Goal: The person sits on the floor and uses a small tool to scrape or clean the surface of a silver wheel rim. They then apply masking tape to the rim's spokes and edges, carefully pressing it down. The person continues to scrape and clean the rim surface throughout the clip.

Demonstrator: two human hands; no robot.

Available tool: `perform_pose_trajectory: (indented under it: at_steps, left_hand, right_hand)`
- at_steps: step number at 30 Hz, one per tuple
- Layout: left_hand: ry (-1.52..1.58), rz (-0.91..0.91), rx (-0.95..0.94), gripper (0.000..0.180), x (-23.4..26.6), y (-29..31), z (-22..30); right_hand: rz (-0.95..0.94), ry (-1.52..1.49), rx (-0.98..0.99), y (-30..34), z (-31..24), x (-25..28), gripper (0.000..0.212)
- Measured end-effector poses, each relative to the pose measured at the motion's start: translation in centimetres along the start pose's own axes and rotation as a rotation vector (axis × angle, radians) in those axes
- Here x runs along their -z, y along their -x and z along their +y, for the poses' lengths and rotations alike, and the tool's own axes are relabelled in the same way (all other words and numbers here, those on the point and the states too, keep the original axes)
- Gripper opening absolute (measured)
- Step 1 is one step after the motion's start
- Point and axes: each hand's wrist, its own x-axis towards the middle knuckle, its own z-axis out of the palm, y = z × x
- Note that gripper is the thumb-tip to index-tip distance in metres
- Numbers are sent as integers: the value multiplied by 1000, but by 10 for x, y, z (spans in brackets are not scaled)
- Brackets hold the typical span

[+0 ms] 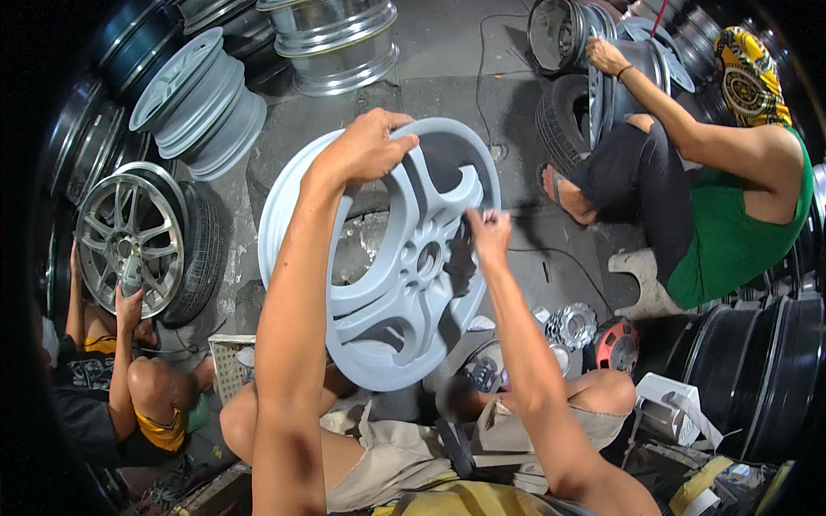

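Note:
A light-grey alloy wheel rim (404, 305) with broad spokes stands tilted in front of me, above my lap. At its upper edge my left hand (372, 144) is closed, with the thumb and fingers gripping a spoke near the outer lip. My right hand (490, 234) is at the right side of the rim's face, its fingers pinched together near a spoke end. A dark, ragged patch lies beside those fingers; I cannot tell whether it is a thin sheet or shadow. Whatever the pinch holds is hidden.
At left, a person's hand holds a power sander (132, 272) against a multi-spoke wheel (103, 219), near a tyre (200, 258). A seated co-worker in green (740, 232) handles a rim at right. Silver rims (331, 47) stand behind; a cable (482, 86) crosses the floor.

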Motion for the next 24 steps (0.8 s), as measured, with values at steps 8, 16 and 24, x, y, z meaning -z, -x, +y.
perform_pose_trajectory:
  at_steps: [8, 16, 24]
  left_hand:
    - [-12, 35, -39, 34, -2, 7, 4]
    - [24, 19, 10, 34, -5, 7, 17]
    - [-27, -42, 48, 36, 3, 9, 21]
  right_hand:
    - [-541, 330, -63, -6, -33, 84, 40]
    - [-514, 569, 659, -31, -40, 85, 84]
    - [-693, 672, 597, -10, -49, 74, 88]
